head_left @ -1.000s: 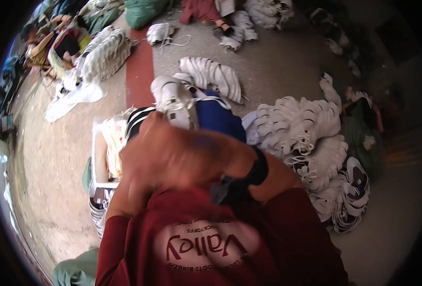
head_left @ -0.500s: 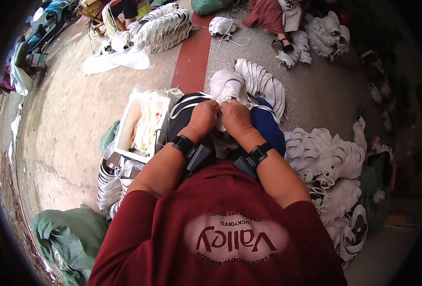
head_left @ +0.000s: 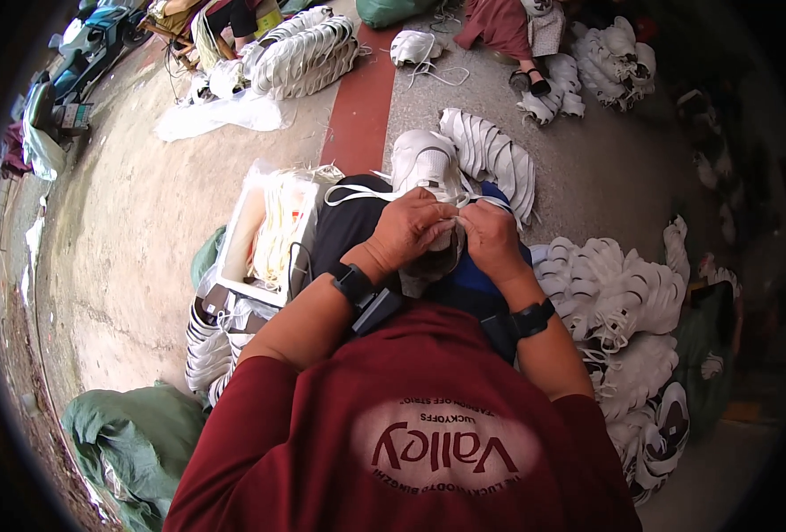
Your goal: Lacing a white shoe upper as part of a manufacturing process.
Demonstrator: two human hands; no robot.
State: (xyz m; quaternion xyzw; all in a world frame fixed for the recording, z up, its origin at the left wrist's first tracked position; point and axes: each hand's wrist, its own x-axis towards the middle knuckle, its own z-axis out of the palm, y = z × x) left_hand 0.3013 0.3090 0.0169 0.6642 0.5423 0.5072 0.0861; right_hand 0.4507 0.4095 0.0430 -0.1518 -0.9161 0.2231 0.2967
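Note:
A white shoe upper rests on my lap, its rounded toe pointing away from me. White shoelace trails from it in a loop over my left thigh. My left hand is closed in a pinch at the upper's lacing, with lace between the fingertips. Close beside it, my right hand also pinches lace at the right edge of the upper. The fingers hide the exact eyelets they work at.
Left of my lap stands a white box holding a bundle of cream laces. Stacked white uppers lie just beyond my knees, with a larger pile at my right. A green sack sits near left; another person's foot is far right.
Both hands have shifted to the right and slightly nearer to me, the right hand farther. More of the upper's lacing now shows above my left hand.

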